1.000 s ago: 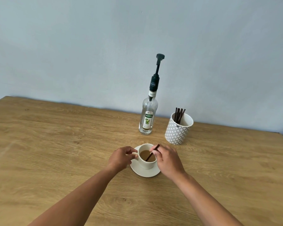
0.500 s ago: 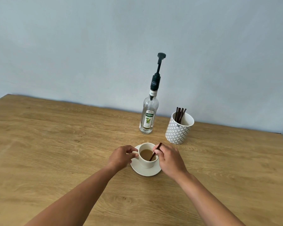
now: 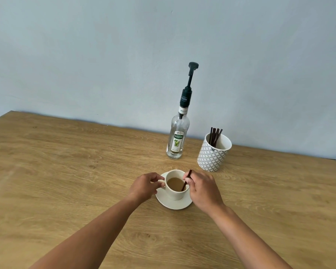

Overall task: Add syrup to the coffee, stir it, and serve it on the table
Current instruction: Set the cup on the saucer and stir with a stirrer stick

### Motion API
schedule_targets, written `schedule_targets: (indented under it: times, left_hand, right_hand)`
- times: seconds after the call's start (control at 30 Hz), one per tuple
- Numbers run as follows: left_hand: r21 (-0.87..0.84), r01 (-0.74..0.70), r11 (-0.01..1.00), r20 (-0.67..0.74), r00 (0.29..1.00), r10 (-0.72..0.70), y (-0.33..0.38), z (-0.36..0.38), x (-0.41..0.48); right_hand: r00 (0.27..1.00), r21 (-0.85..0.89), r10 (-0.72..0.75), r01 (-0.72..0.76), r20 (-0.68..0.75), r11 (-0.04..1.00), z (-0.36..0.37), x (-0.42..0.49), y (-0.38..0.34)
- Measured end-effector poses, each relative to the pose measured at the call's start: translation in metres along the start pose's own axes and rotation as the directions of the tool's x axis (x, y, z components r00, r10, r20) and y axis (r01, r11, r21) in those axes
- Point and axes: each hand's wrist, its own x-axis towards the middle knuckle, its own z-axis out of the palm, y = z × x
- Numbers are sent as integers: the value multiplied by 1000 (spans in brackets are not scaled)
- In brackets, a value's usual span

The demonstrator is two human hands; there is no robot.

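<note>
Gripping the coffee cup (image 3: 174, 194) by its handle with left hand (image 3: 144, 186), pinching brown stirrer (image 3: 187, 179) dipped in it with right hand (image 3: 203, 190).

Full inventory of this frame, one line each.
syrup bottle: 1, clear glass with dark pump, upright near far edge
holder: 1, white with grey pattern, right of bottle
spare sticks: several, dark brown, standing in holder
cup: 1, cream, on saucer
coffee: light brown, in cup
saucer: 1, cream, on table
stir stick: 1, dark brown, leaning in coffee
table: 1, light wood
wall: 1, pale blue, behind
left hand: 1, grips cup handle
right hand: 1, pinches stir stick
</note>
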Motion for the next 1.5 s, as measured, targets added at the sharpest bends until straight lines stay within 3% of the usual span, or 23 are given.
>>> schedule_targets:
  times: [0.2, 0.5, 0.8, 1.07, 1.3, 1.5]
  left_hand:
    - [-4, -2, 1000, 3, 1000, 2, 0, 0, -1]
    - [-2, 11, 1000, 6, 1000, -11, 1, -1, -1]
    - [-6, 20, 1000, -1, 1000, -20, 1, -1, -1]
    - [10, 15, 1000, -1, 1000, -15, 1, -1, 0]
    - [14, 7, 1000, -5, 1000, -7, 0, -1, 0]
    - [14, 12, 1000, -4, 1000, -12, 0, -1, 0]
  right_hand:
    - [1000, 124, -5, 4, 7, 992, 8, 0, -11]
    - [998, -20, 64, -65, -23, 998, 5, 4, -2]
    - [998, 124, 59, -57, -6, 991, 12, 3, -10]
    - [995, -33, 94, -95, -23, 995, 3, 7, -1]
    - [996, 146, 89, -88, 2, 985, 9, 5, -6]
    - [997, -20, 82, -82, -15, 996, 8, 8, -5]
